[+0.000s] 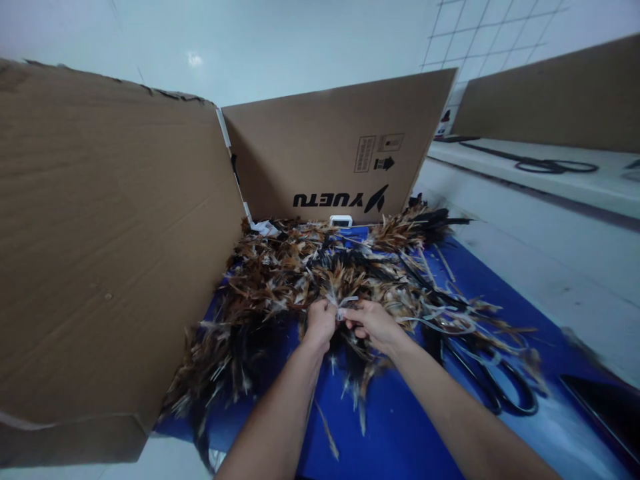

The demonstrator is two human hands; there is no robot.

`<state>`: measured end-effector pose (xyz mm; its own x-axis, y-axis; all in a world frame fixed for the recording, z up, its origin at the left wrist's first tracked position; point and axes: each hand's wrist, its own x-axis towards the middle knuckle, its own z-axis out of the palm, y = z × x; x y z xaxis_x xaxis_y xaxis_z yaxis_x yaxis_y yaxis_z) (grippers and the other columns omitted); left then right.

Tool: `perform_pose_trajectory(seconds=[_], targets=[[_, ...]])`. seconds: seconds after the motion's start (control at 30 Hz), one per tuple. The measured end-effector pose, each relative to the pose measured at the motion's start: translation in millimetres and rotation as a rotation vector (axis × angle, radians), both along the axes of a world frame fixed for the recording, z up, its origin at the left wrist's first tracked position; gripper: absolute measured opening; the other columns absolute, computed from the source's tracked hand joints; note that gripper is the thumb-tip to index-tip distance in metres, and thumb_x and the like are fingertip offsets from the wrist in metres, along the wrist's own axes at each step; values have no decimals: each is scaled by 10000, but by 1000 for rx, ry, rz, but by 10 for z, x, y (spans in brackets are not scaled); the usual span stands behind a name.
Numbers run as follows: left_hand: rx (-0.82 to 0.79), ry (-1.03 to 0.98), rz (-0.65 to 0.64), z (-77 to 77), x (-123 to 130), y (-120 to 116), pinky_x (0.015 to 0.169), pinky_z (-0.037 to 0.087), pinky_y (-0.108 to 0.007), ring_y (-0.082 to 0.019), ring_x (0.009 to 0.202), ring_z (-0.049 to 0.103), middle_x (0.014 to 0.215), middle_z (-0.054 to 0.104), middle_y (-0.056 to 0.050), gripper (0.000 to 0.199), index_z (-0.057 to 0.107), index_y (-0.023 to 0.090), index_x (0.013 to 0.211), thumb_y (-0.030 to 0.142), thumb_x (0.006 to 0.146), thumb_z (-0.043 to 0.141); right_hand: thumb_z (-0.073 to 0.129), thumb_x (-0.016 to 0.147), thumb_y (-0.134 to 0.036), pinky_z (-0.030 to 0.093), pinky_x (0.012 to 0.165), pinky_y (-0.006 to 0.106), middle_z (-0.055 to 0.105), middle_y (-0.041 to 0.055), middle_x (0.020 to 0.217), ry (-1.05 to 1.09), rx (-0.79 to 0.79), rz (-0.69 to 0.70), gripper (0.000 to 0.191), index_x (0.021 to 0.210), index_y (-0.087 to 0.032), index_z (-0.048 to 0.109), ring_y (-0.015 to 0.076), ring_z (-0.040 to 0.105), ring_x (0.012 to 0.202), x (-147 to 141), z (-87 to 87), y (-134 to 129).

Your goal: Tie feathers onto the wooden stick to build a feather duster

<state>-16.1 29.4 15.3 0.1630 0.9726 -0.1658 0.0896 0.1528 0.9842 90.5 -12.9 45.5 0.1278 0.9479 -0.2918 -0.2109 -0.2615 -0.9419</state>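
Observation:
My left hand is closed around the middle of a bundle of brown and black feathers, whose tips fan out away from me and whose quills point toward me. Beside it, my right hand pinches a thin white strip at the bundle; whether the strip goes all the way round is hidden by my fingers. Loose feathers lie heaped beyond and to the left of both hands. Right of my right hand, several pale, thin strips lie tangled over the feathers.
Black-handled scissors lie on the blue surface at the right. Cardboard walls stand at the left and the back. A small white device sits against the back wall. Another pair of scissors rests on a white ledge.

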Motion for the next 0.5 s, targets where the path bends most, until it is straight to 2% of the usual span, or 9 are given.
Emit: perform_pose_trajectory(seconds=[0.23, 0.5], targets=[[114, 125, 8, -71, 5, 8, 517, 355, -204, -108, 552, 470, 571, 533, -2, 219, 548, 156, 602, 290, 748, 453, 738, 534, -225, 225, 310, 129, 558, -11, 533, 9, 15, -22, 240, 659, -130, 556, 53, 449, 433, -2, -60, 19], [154, 208, -35, 44, -5, -54, 592, 392, -221, -133, 635, 506, 669, 590, -27, 241, 597, 166, 696, 323, 778, 435, 677, 537, -148, 230, 301, 125, 546, -22, 501, 67, -16, -56, 176, 632, -140, 529, 53, 457, 408, -6, -19, 13]])
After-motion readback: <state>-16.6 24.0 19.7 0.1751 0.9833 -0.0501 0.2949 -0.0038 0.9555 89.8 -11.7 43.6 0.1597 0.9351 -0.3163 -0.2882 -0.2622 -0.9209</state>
